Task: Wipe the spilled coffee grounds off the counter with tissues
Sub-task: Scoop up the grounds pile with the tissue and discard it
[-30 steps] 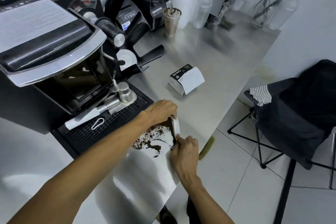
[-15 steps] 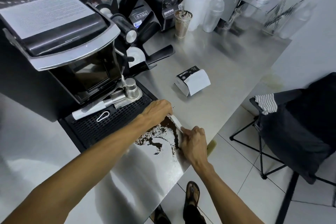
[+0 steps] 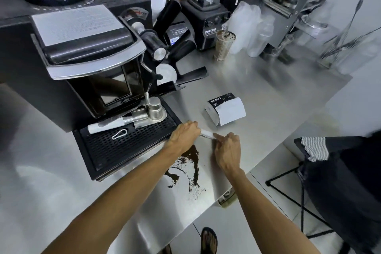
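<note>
I see a black metal-framed folding chair (image 3: 350,181) draped in dark cloth. Beneath it spread pale glossy floor tiles (image 3: 257,233). Behind it rises a plain white wall (image 3: 360,88). A striped towel (image 3: 313,148) lies on it.

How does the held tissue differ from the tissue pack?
The tissue is a thin strip pinched between left hand and right hand; the tissue pack lies untouched on the counter. The tissue is small; the tissue pack is bulkier, with a black printed end. Both show white paper.

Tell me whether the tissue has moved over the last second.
Yes. The tissue, held between the left hand and right hand, has gone from the far edge of the coffee grounds toward the tissue pack.
</note>
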A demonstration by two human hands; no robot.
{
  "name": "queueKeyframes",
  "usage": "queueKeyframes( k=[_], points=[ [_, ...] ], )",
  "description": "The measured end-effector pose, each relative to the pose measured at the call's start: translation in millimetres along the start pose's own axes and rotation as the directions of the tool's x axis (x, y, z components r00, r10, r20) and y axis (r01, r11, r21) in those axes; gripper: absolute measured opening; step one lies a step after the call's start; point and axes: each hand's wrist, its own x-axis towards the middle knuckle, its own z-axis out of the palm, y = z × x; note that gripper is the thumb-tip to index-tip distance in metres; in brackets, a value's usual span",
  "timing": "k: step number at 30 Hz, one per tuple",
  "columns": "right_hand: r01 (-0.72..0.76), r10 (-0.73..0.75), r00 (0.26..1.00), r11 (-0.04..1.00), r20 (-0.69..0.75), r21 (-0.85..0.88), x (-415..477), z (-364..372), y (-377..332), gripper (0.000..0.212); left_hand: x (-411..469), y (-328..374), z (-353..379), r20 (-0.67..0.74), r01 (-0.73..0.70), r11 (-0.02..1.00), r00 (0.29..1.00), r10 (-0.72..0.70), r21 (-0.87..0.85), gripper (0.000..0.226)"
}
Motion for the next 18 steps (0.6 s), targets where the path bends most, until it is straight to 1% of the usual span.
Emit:
queueKeyframes(
  k=[1,3,5,7,9,10,12,14,16,18],
  points=[
    [0.025,-0.025,1.0,1.0,0.005,-0.018,0,2,2,0.026,-3,2,-2,-0.021,-0.018,1.0,1.0,0.017,-0.013,0.025],
    [0.091,-0.09,0.996,0.995,0.005,-0.031,-6,0,4,0.025,-9,6,-2,-0.013,0.019,1.0,1.0,-0.019,0.001,0.023],
    [0.18,-0.18,0.984,0.984,-0.002,-0.002,-20,-8,-1,0.024,-21,9,-6,-0.001,0.034,0.998,0.999,-0.034,0.057,0.024],
    [0.256,-0.256,0.967,0.966,0.009,0.033,-32,-16,-6,0.028,-32,6,-2,0.029,0.059,0.997,0.998,-0.06,0.039,0.025],
    [0.269,-0.271,0.963,0.96,0.007,0.079,-33,-19,-7,0.021,-41,2,-2,0.044,0.114,0.993,0.993,-0.113,-0.018,0.024],
    [0.255,-0.258,0.966,0.96,0.004,0.114,-28,-20,-7,0.02,-44,-1,1,0.018,0.131,0.991,0.991,-0.13,-0.035,0.026],
    [0.226,-0.234,0.972,0.958,0.026,0.178,-10,-18,-8,0.024,-46,-1,-2,-0.008,0.142,0.99,0.99,-0.142,-0.013,0.035],
    [0.223,-0.239,0.968,0.957,0.071,0.184,6,-15,-11,0.026,-47,3,-5,-0.021,0.166,0.986,0.986,-0.167,-0.011,0.04],
    [0.231,-0.255,0.96,0.955,0.118,0.188,16,-12,-12,0.023,-49,7,-5,-0.023,0.206,0.978,0.978,-0.206,0.022,0.039],
    [0.274,-0.303,0.943,0.942,0.137,0.196,21,-12,-12,0.019,-54,9,-3,-0.014,0.242,0.969,0.97,-0.242,0.052,0.036]
  ],
)
